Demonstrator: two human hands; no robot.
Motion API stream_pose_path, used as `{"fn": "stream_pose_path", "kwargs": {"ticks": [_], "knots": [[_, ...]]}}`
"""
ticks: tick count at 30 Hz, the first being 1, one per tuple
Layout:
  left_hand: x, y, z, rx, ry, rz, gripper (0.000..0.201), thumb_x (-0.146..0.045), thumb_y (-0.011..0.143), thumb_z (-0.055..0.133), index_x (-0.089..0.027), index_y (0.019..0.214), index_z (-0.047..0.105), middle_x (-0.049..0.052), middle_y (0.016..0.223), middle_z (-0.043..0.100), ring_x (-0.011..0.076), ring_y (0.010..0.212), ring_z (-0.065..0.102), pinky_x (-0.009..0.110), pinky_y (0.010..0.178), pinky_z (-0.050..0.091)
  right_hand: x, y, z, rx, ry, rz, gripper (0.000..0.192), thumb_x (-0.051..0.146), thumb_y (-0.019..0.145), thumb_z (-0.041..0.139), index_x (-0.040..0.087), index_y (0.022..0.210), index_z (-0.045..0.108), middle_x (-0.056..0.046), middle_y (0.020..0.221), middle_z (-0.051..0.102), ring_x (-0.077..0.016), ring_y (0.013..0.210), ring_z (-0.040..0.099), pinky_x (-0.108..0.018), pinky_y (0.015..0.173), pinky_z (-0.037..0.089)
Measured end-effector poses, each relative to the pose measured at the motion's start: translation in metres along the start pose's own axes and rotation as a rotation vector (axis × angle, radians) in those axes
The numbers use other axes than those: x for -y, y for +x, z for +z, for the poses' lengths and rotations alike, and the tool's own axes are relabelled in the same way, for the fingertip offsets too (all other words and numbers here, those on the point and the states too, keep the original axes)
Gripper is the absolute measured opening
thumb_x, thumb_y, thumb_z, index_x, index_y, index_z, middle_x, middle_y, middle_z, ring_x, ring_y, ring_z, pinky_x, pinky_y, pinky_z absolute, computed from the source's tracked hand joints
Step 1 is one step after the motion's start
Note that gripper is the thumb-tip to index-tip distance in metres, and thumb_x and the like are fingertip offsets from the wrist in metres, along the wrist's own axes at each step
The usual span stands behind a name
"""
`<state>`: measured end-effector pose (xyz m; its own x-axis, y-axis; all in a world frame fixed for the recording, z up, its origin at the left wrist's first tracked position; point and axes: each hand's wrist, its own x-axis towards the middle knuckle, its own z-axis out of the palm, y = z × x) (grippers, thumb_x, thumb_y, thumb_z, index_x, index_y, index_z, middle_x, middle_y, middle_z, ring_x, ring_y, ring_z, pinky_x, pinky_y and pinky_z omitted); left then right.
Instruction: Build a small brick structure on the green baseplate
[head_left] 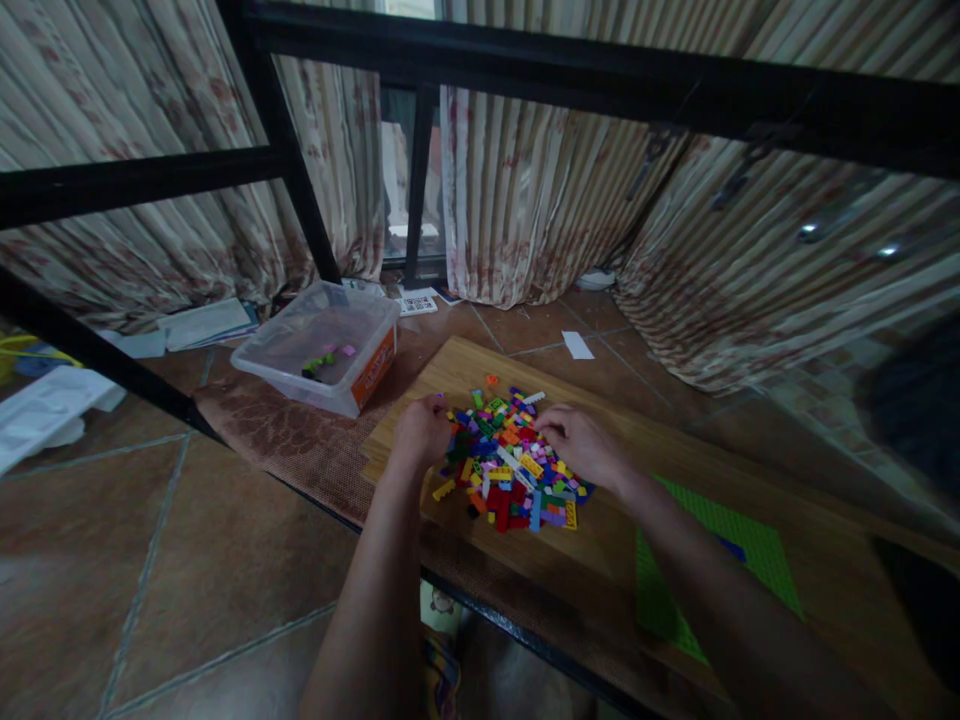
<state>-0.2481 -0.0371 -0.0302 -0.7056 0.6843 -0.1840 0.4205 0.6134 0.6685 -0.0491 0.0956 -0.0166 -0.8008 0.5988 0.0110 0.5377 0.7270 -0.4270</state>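
Two bare forearms (375,590) are spanning the table (262,435), a green baseplate (763,568) lying below the right one. Left hand (422,432) and right hand (581,442) are flanking a pile of toy bricks (510,468) on a wooden board (611,530), fingers (556,417) bent; whether they're pinching anything, I can't tell. Those bricks are looking light, stiff and slightly slick, probably easiest held by opposite sides.

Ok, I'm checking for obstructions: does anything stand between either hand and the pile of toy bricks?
Nothing visible does. The left hand is at the left edge of the brick pile, the right hand at its right. The plastic box stands off to the left, outside both gaps.
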Motion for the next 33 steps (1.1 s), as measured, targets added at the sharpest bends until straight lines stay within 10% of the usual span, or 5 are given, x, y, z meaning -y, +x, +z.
{"fn": "stream_pose_path", "kwargs": {"ticks": [10, 24, 33], "knots": [[-0.002, 0.001, -0.003, -0.163, 0.091, -0.057, 0.036, -0.026, 0.087, 0.046, -0.018, 0.116, 0.065, 0.016, 0.118, 0.065, 0.0262, 0.103, 0.063, 0.033, 0.086, 0.046, 0.021, 0.053, 0.012, 0.038, -0.269, 0.010, 0.029, 0.030, 0.085, 0.059, 0.018, 0.107, 0.071, -0.014, 0.105, 0.067, -0.0259, 0.099, 0.061, -0.034, 0.087, 0.044], [-0.003, 0.004, 0.008, -0.008, 0.003, 0.032, 0.034, -0.017, 0.084, 0.045, -0.018, 0.107, 0.070, 0.010, 0.108, 0.071, 0.0206, 0.102, 0.064, 0.028, 0.086, 0.046, 0.017, 0.063, 0.015, 0.119, -0.194, 0.012, 0.034, 0.033, 0.063, 0.078, 0.020, 0.093, 0.070, -0.007, 0.098, 0.064, -0.0227, 0.093, 0.059, -0.030, 0.078, 0.045], [-0.006, 0.000, 0.003, -0.033, -0.039, 0.054, 0.029, -0.022, 0.085, 0.049, -0.016, 0.104, 0.070, 0.011, 0.104, 0.072, 0.0202, 0.096, 0.065, 0.027, 0.082, 0.045, 0.006, 0.061, 0.024, 0.043, 0.392, 0.082, 0.016, 0.018, 0.062, 0.072, 0.017, 0.076, 0.063, 0.002, 0.068, 0.064, -0.0124, 0.062, 0.057, -0.024, 0.059, 0.042]]}}
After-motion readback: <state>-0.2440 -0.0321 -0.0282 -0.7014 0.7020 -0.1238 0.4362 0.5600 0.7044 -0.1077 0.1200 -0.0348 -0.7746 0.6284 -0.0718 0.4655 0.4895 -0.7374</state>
